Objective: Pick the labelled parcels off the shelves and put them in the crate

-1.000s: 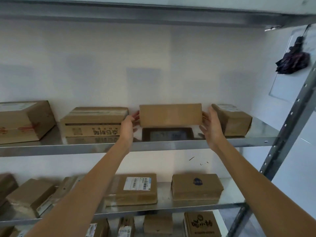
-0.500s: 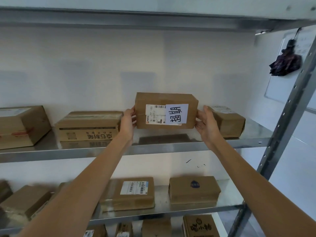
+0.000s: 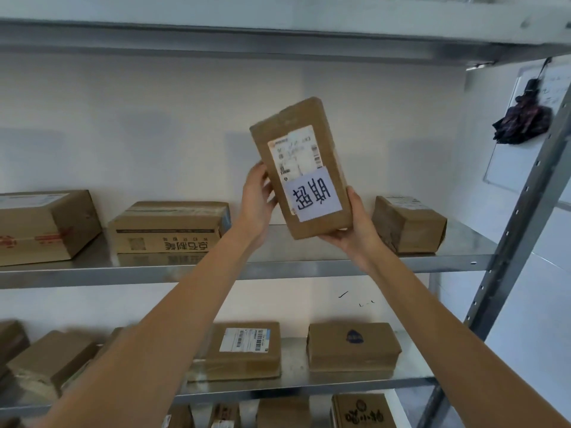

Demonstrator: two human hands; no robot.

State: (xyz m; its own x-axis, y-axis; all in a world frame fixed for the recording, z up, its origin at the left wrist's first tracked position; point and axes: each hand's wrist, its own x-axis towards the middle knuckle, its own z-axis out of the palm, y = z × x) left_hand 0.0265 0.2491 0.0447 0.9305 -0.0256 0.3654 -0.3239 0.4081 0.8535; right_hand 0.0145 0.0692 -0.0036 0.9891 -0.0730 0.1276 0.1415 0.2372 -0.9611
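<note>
Brown cardboard everywhere on this grey metal shelving rack (image 3: 340,267). Far left of the upper shelf: a big cardboard box with red tape (image 3: 43,227). Beside it, a flat carton with dark printed characters along its front (image 3: 168,227), print upside down.

My left hand (image 3: 258,202) grips the left edge of the brown labelled parcel (image 3: 304,168), fingers behind it, thumb at the front edge. I hold the parcel in the air above the upper shelf, clear of the metal, stood on end and tilted with its top leaning left. Its face toward me carries a white shipping label (image 3: 296,154) and, below that, a white paper slip with large handwritten characters (image 3: 313,196).

My right hand (image 3: 355,225) cups the parcel's lower right corner from beneath, thumb up along the right edge.

Right of my hands, a small tape-wrapped brown box (image 3: 409,225) sits on the upper shelf, near the slotted upright. Lower shelf: a flat parcel with a barcode label (image 3: 247,350), then a brown box with a dark round stamp (image 3: 353,347). Far right, a dark folded umbrella (image 3: 523,118) hangs over a whiteboard (image 3: 513,162).
</note>
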